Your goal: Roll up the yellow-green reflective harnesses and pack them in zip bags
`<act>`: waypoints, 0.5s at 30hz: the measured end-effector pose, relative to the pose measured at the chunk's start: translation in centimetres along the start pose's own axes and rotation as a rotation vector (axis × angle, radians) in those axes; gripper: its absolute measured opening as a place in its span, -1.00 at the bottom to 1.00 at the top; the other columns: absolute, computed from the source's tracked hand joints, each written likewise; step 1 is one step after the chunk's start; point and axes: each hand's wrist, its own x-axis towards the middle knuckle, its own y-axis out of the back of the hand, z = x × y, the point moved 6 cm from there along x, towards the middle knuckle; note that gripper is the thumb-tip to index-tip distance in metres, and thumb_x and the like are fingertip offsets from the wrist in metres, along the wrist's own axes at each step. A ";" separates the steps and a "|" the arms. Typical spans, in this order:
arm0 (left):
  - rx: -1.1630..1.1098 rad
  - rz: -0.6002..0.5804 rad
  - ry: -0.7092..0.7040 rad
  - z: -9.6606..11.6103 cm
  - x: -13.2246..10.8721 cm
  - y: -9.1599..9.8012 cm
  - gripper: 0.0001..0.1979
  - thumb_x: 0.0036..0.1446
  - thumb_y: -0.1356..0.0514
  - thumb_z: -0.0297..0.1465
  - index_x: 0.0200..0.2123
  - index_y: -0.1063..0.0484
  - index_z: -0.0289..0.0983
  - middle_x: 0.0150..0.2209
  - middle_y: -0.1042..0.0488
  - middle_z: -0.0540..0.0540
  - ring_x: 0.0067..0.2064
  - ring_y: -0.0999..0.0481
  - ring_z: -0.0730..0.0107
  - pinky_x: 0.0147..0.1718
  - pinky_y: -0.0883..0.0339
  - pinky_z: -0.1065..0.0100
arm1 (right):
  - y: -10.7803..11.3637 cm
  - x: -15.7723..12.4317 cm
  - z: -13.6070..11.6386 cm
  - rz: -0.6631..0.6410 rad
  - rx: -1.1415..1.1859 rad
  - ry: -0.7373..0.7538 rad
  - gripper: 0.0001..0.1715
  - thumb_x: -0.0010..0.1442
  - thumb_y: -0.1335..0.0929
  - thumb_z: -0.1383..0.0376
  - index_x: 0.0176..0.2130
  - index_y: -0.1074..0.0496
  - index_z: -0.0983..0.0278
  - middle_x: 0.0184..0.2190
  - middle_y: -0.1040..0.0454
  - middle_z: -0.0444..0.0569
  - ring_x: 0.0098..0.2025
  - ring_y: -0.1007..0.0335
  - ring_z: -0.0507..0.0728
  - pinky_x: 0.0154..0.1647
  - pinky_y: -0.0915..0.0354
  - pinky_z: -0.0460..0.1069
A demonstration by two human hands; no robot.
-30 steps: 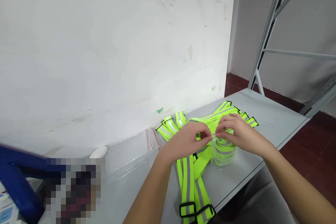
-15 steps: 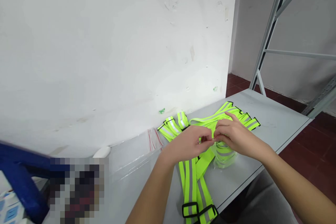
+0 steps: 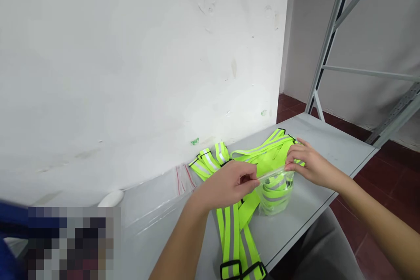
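A clear zip bag [image 3: 274, 211] hangs between my hands, with a rolled reflective strap [image 3: 277, 194] of neon yellow and grey inside it. My left hand [image 3: 231, 183] pinches one top corner of the bag between thumb and fingers. At the opposite top corner my right hand [image 3: 305, 162] has a pinch grip too. The bag's top edge is stretched straight between them. Behind and below lie more neon yellow reflective straps [image 3: 231, 227], some with black buckles [image 3: 230, 268]; my hands and the bag cover part of them.
Flat clear zip bags [image 3: 157, 203] with red seal lines lie on the grey table [image 3: 331, 140] at the left. A white wall [image 3: 147, 74] borders its back. A metal rack frame [image 3: 323, 52] stands at the right, and a blue frame [image 3: 13, 249] at lower left.
My right hand has moved right along the bag's top edge, away from my left hand, so the edge now shows stretched between them. The view has shifted slightly.
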 end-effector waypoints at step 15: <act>0.045 0.382 0.131 -3.0 2.4 -0.4 -0.76 0.30 0.03 -0.24 -0.20 -0.35 -0.22 -0.25 -0.46 -0.04 -0.23 -0.45 0.34 -0.27 -0.34 0.30 | -2.1 -1.0 7.1 0.182 0.201 -0.442 -0.49 0.08 -0.38 -0.10 -0.54 -0.23 0.22 -0.57 -0.36 -0.15 -0.48 -0.27 0.08 -0.43 -0.22 -0.02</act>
